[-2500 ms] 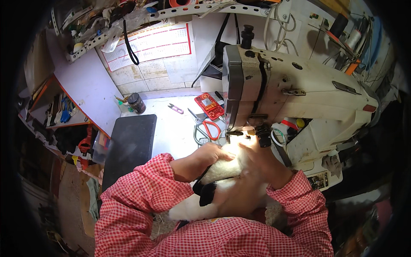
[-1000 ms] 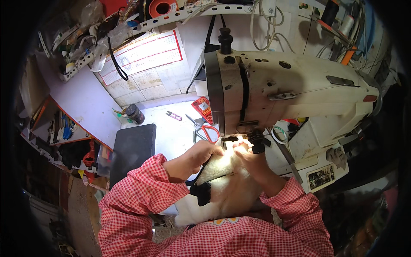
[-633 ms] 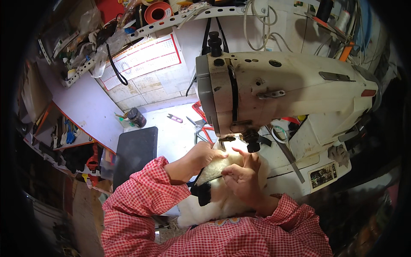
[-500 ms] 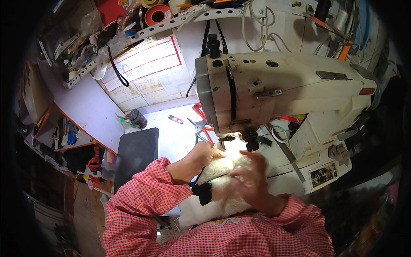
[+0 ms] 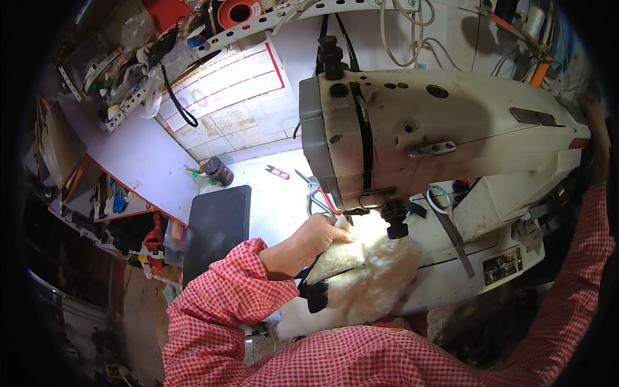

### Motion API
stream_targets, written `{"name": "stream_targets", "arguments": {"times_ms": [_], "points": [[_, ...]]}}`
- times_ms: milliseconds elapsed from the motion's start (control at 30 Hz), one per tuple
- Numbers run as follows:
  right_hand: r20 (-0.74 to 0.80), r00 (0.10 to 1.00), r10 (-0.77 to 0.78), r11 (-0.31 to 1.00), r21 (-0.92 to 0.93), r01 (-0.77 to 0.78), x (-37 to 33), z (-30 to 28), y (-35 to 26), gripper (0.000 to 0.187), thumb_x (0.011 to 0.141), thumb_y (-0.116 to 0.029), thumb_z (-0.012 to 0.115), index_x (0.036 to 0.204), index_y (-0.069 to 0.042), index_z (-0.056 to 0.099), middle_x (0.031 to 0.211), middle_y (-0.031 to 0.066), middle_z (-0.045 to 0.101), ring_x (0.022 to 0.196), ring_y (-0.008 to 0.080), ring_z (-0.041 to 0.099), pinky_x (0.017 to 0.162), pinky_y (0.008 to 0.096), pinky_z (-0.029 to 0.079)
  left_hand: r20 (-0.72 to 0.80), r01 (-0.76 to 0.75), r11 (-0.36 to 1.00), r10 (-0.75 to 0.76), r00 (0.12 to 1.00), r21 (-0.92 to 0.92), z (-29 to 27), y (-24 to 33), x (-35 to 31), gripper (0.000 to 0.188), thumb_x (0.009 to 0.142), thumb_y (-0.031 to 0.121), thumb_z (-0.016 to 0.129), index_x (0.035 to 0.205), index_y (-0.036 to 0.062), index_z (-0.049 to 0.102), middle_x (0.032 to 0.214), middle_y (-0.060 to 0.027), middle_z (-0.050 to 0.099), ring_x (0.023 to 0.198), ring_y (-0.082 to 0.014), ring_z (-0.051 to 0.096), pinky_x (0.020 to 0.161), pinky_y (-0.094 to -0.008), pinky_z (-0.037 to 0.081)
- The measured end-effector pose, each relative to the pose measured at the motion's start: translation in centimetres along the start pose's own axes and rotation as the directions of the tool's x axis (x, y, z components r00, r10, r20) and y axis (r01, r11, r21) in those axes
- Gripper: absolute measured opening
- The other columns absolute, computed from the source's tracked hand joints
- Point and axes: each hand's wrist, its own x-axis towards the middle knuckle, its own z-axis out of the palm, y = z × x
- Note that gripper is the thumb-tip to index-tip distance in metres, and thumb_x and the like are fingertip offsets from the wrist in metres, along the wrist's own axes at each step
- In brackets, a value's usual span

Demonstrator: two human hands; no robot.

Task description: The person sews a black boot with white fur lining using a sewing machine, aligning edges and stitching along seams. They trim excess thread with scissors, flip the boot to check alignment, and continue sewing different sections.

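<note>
My left hand [image 5: 314,244] is closed on the edge of a white fluffy fleece piece [image 5: 377,274], thumb on top, close to the sewing machine's lit needle area. A black patch [image 5: 317,295] shows on the fleece, which hangs over the table's front edge toward my lap. The cream sewing machine [image 5: 400,122] stands over the work; its head hides the fleece's far end. At the far right, my right hand [image 5: 594,122] reaches to the machine's right end, beside the handwheel end. Its fingers are dark and partly hidden.
Beyond my left hand lie red-handled pliers [image 5: 314,193] and small thread snips [image 5: 277,172]. A black pad [image 5: 217,226] and a dark jar [image 5: 218,171] sit to the left. A tape roll [image 5: 439,200] and a metal strip [image 5: 456,245] lie under the machine arm.
My right hand has let go of the fleece and swung far right to the machine's end. My left hand keeps its hold. The whole view has shifted slightly.
</note>
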Motion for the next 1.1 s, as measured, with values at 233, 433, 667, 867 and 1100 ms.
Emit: {"name": "stream_targets", "arguments": {"times_ms": [233, 433, 667, 867, 1100], "points": [[0.246, 0.954, -0.169, 0.984, -0.014, 0.178, 0.5, 3.7, 7.1, 0.04, 0.098, -0.027, 0.051, 0.132, -0.006, 0.056, 0.135, 0.0153, 0.054, 0.125, 0.0273, 0.051, 0.105, 0.0369, 0.04, 0.016, 0.049, 0.999, -0.049, 0.999, 0.019, 0.5, 0.5, -0.8, 0.018, 0.08, 0.007, 0.073, 0.096, -0.0026, 0.071, 0.087, -0.0099, 0.07, 0.076, -0.0164, 0.064, 0.071, -0.0303, 0.049], [0.177, 0.969, -0.173, 0.983, 0.097, 0.158, -1.4, 3.8, 8.7, 0.042, 0.1, -0.027, 0.047, 0.137, -0.009, 0.053, 0.142, 0.0163, 0.048, 0.131, 0.0294, 0.047, 0.108, 0.0378, 0.037, 0.012, 0.036, 0.999, -0.037, 0.999, 0.012, 0.6, 0.4, -0.9, 0.02, 0.08, 0.007, 0.072, 0.097, -0.0049, 0.07, 0.088, -0.0112, 0.07, 0.074, -0.0178, 0.066, 0.07, -0.0308, 0.051], [-0.104, 0.969, 0.225, 0.884, 0.439, -0.159, -7.8, 4.2, 3.4, 0.044, 0.103, -0.03, 0.04, 0.14, -0.009, 0.052, 0.139, 0.0152, 0.053, 0.131, 0.0272, 0.048, 0.108, 0.0337, 0.036, 0.001, 0.041, 0.999, -0.041, 0.999, -0.024, 0.5, 0.3, -0.9, 0.021, 0.079, 0.006, 0.073, 0.096, -0.0056, 0.07, 0.085, -0.0122, 0.071, 0.071, -0.0181, 0.067, 0.066, -0.0316, 0.052], [-0.197, 0.762, 0.617, 0.61, 0.732, -0.304, -16.4, 2.7, -5.9, 0.046, 0.101, -0.038, 0.05, 0.129, -0.002, 0.058, 0.121, 0.0117, 0.063, 0.107, 0.0213, 0.061, 0.09, 0.0325, 0.047, -0.028, 0.069, 0.997, -0.07, 0.997, -0.02, 0.6, 0.3, -0.7, 0.025, 0.077, 0.005, 0.075, 0.097, -0.0094, 0.067, 0.084, -0.0145, 0.07, 0.069, -0.0204, 0.069, 0.064, -0.0317, 0.055], [-0.232, 0.962, 0.145, 0.403, 0.902, 0.157, -25.6, -1.6, -32.9, 0.035, 0.09, -0.014, 0.063, 0.123, -0.002, 0.056, 0.123, 0.0111, 0.058, 0.114, 0.0217, 0.055, 0.1, 0.035, 0.042, -0.022, 0.054, 0.998, -0.054, 0.998, -0.017, 0.8, -0.4, -0.2, 0.023, 0.079, 0.008, 0.077, 0.093, -0.0088, 0.071, 0.085, -0.0137, 0.071, 0.07, -0.0198, 0.067, 0.063, -0.0341, 0.053]]}}
